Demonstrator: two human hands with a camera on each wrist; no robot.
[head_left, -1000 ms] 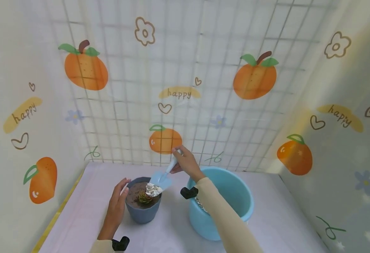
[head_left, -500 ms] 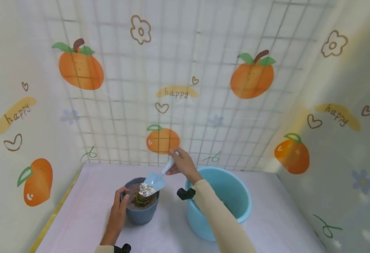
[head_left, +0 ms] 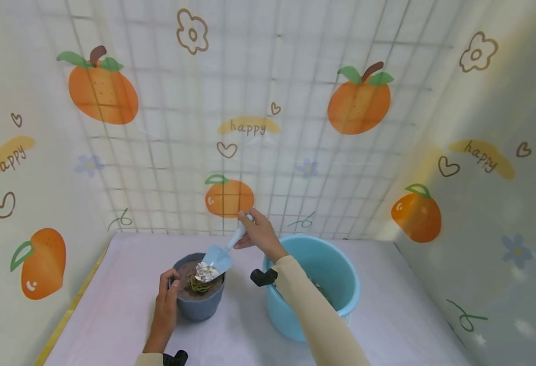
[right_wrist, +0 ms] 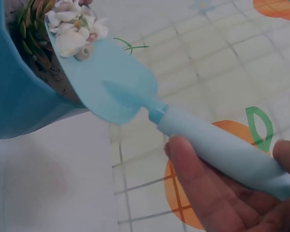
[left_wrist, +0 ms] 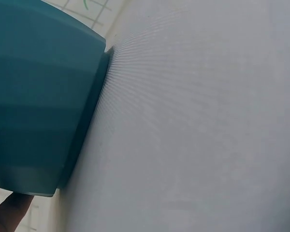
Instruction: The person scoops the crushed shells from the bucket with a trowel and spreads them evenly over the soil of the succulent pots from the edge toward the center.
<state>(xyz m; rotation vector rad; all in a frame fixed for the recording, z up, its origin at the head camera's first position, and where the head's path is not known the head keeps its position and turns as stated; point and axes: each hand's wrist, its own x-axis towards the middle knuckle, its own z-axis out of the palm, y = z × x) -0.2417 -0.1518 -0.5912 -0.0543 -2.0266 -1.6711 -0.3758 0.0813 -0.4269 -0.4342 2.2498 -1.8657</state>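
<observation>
A blue-grey plant pot (head_left: pixel 200 307) filled with brown soil stands on the table, a small green succulent (head_left: pixel 199 285) growing in it. At its left side my left hand (head_left: pixel 164 310) grips the rim, fingertips over the edge; the left wrist view shows fingertips (left_wrist: pixel 12 212) against the wall of the pot. My right hand (head_left: pixel 260 235) holds a light blue trowel (right_wrist: pixel 116 82) by its pale handle, thumb and fingers around it. The blade tilts down over the pot, carrying a heap of small white seashells (right_wrist: pixel 70 29) at its tip, right above the succulent.
Right of the pot, a large light blue bucket (head_left: pixel 350 290) stands partly behind my right forearm, some loose material showing inside. A white cloth covers the table (head_left: pixel 240 325). Behind rises a white curtain (head_left: pixel 295 168) printed with oranges, over a wire grid.
My left hand has closed in on the pot's rim. The trowel has moved slightly left and lower over the succulent, shells still on it. The head view has shifted a little.
</observation>
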